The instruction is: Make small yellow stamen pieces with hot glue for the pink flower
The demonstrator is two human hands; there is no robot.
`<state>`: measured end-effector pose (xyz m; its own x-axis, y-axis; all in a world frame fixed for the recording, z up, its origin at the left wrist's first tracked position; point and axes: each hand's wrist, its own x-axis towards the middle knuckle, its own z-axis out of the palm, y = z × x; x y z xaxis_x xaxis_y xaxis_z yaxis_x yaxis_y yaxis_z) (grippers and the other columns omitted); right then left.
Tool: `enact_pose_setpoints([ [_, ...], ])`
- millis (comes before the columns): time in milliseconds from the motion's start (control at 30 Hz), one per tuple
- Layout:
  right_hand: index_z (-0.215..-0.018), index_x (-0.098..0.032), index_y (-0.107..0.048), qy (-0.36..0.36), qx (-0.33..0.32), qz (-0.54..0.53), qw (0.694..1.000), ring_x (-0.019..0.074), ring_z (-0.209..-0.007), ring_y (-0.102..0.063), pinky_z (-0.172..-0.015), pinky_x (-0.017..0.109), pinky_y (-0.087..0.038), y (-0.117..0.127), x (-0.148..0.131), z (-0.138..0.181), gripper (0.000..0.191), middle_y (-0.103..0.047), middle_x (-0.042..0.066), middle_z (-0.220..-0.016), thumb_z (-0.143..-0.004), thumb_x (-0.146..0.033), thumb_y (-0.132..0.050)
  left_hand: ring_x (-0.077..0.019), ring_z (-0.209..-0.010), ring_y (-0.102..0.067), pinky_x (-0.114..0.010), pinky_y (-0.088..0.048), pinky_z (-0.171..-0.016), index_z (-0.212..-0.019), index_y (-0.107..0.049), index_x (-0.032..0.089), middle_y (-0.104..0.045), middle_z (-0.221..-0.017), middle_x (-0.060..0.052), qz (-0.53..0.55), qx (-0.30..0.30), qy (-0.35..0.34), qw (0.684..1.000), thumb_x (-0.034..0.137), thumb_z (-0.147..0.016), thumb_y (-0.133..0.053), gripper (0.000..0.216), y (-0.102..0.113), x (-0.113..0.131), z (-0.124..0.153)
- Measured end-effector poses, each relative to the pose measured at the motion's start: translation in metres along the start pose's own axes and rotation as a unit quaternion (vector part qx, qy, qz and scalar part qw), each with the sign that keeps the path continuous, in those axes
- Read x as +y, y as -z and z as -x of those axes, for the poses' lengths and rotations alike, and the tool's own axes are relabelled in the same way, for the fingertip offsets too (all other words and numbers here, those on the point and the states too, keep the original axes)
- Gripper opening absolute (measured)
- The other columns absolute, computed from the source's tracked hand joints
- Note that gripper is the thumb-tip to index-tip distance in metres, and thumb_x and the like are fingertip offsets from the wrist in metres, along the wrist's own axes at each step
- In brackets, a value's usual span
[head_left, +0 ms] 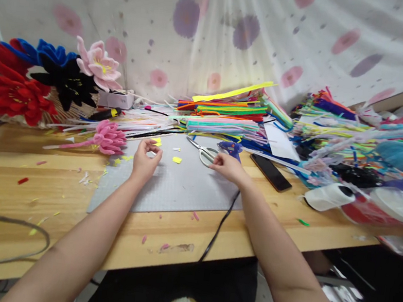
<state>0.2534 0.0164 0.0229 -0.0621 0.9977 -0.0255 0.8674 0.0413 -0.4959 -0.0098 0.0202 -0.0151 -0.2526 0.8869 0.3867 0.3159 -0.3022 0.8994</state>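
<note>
My left hand [145, 159] hovers over the grey cutting mat [171, 186] with thumb and fingers curled into a pinch; what it grips is too small to make out. My right hand [227, 166] rests on the mat's far right edge, fingers curled at the white handles of the scissors [203, 151], beside a blue glue gun [231, 148]. Small yellow scraps [177, 160] lie on the mat between my hands. A pink pipe-cleaner flower [109, 138] lies left of the mat.
Stacks of coloured pipe cleaners [228, 115] fill the back and right of the wooden table [35, 189]. Red, blue, black and pink finished flowers [49, 78] stand at the left. A black phone [270, 172], a white tape roll [326, 195] and a black cord [219, 226] lie nearby.
</note>
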Motion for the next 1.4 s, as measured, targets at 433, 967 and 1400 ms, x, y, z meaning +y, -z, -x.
enact_pose_setpoints([
  [433,-0.089,-0.021,-0.051,0.071,-0.001,-0.122,0.99,0.0103,-0.069,-0.055,-0.063,0.023,-0.036,-0.074,-0.068,-0.033,0.026,-0.062,-0.005,-0.075,-0.066,-0.018,-0.062,-0.012,-0.071,-0.058,-0.022,-0.04,-0.055,-0.093,-0.046,0.02,-0.06,-0.074,0.001,-0.025,-0.003,0.004,1.0,0.023,-0.067,-0.058,0.029,0.007,0.002,0.003],
  [967,-0.087,-0.02,-0.048,0.077,0.041,-0.294,0.952,0.0089,-0.062,-0.056,-0.064,0.024,-0.043,-0.083,-0.048,-0.044,0.025,-0.057,-0.006,-0.068,-0.065,-0.013,-0.058,-0.0116,-0.071,-0.058,-0.026,-0.043,-0.069,-0.088,-0.05,0.02,-0.06,-0.073,0.002,-0.03,-0.022,-0.016,0.999,0.02,-0.066,-0.059,0.023,0.004,-0.003,0.003],
  [1400,-0.085,-0.018,-0.049,0.131,0.032,-0.317,0.939,0.0088,-0.067,-0.058,-0.067,0.024,-0.045,-0.086,-0.051,-0.042,0.024,-0.06,-0.003,-0.073,-0.065,-0.005,-0.053,-0.0118,-0.07,-0.058,-0.026,-0.042,-0.068,-0.086,-0.051,0.019,-0.06,-0.071,0.002,-0.047,-0.031,-0.014,0.998,0.02,-0.066,-0.059,0.021,0.004,-0.001,0.003],
])
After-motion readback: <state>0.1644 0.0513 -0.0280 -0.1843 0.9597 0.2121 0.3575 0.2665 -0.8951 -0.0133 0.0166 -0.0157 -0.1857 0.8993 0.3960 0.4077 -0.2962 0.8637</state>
